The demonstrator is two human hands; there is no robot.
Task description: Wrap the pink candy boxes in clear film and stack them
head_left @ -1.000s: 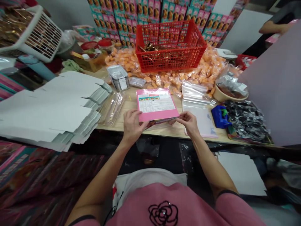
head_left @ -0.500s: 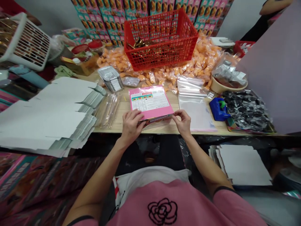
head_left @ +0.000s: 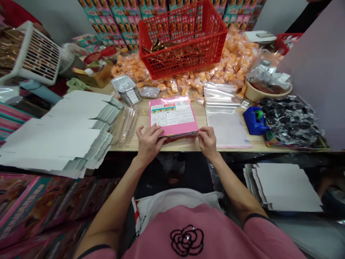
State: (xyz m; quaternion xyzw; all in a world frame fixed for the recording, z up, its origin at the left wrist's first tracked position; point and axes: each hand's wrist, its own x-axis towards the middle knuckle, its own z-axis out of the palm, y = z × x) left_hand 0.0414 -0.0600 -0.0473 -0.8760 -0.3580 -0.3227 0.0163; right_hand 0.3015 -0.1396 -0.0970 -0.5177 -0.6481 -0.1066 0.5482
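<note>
In front of me on the wooden table lies a pink cardboard box (head_left: 178,126) with a white printed label on its upper face; a clear plastic wrap seems to cover it. At the box's near left corner is my left hand (head_left: 150,142), its fingers on the top and its thumb at the front edge. My right hand (head_left: 207,140) pinches the near right corner, perhaps on the wrap's edge. A stack of clear plastic bags (head_left: 226,126) lies just right of the box, and a blue tape dispenser (head_left: 254,122) stands beyond it.
Flat white cardboard blanks (head_left: 54,133) are stacked at left beside thin clear packets (head_left: 125,124). A red basket (head_left: 185,54) sits on orange bagged pieces (head_left: 231,68) at the back. Black bagged items (head_left: 291,122) fill a tray at right. More blanks (head_left: 288,187) lie below.
The view has shifted slightly. My right hand's fingers have closed in more at the box's right corner; the left hand still rests on the near left corner, and the box stays in place.
</note>
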